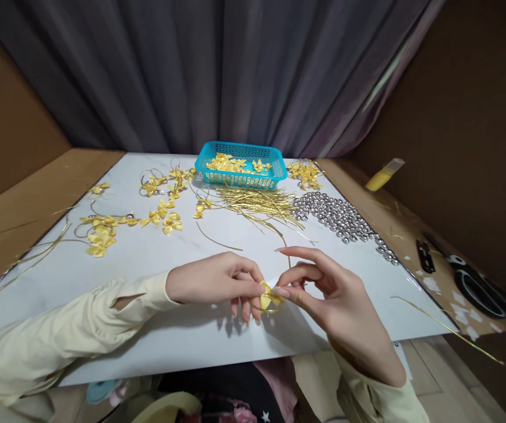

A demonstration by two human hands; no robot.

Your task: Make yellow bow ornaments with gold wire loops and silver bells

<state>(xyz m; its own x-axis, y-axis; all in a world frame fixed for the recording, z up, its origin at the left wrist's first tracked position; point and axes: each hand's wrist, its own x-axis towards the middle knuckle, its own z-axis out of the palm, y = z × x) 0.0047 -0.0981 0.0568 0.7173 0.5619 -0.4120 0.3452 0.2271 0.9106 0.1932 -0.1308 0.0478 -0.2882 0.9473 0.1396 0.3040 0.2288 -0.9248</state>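
My left hand (pixel 218 278) comes in from the left and pinches a yellow ribbon flower (pixel 266 301) between thumb and fingers, just above the white tabletop (pixel 182 346). From the other side my right hand (pixel 336 296) grips the same flower with thumb and index finger, its other fingers partly raised. A gold cord (pixel 289 254) runs up behind the right fingers and curves in a loop below the flower. How cord and ribbon join is hidden by the fingertips. One loose gold cord (pixel 218 239) lies beyond my hands.
At the back stands a blue basket (pixel 242 180) with yellow ribbon flowers. Before it lie a bundle of gold cords (pixel 257 202) and many silver beads (pixel 336 214). Flowers on cords (pixel 98 235) are spread at left. Scissors (pixel 477 288) and a black clipper (pixel 424 256) lie at right.
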